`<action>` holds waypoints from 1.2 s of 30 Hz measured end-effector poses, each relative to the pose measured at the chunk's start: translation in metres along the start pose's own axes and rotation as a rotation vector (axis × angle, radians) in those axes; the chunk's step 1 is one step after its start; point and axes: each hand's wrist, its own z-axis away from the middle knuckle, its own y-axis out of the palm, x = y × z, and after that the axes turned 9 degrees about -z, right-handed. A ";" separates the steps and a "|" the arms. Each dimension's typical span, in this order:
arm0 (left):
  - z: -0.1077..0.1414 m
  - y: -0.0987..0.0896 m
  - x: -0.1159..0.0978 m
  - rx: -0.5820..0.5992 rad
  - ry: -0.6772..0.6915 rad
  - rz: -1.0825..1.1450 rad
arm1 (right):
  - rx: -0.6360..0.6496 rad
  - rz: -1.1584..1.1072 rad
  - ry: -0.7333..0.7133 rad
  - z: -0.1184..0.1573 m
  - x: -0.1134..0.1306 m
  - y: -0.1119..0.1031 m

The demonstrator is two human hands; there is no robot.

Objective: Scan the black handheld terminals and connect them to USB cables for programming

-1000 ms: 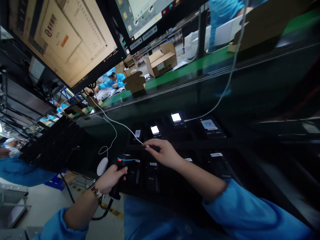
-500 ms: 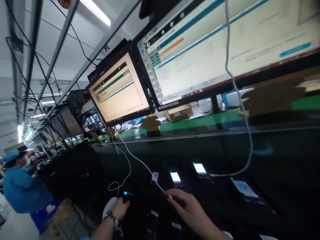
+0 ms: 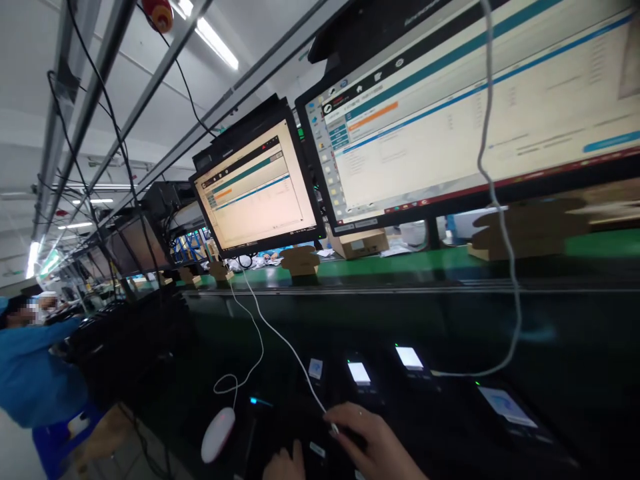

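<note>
Two hands sit low in the head view: the right hand (image 3: 373, 443) pinches the white cable (image 3: 280, 333) end between its fingers (image 3: 336, 427) over dark devices (image 3: 361, 377) on the counter (image 3: 550, 333). The left hand (image 3: 283, 465) is mostly cut off; its grip cannot be told.

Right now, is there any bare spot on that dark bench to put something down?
Yes: the dark strip between the green belt and the lit devices. Crowded near the right hand, left hand, mouse and white cables.
</note>
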 end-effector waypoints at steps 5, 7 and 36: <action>0.010 -0.018 0.002 -0.022 0.059 0.074 | -0.010 0.040 -0.028 -0.003 0.009 0.003; 0.010 -0.021 0.012 -0.103 0.046 0.419 | -0.045 0.055 -0.079 -0.006 0.013 0.004; 0.061 -0.054 0.034 0.549 0.107 2.201 | 0.291 0.433 -0.011 -0.039 0.093 0.052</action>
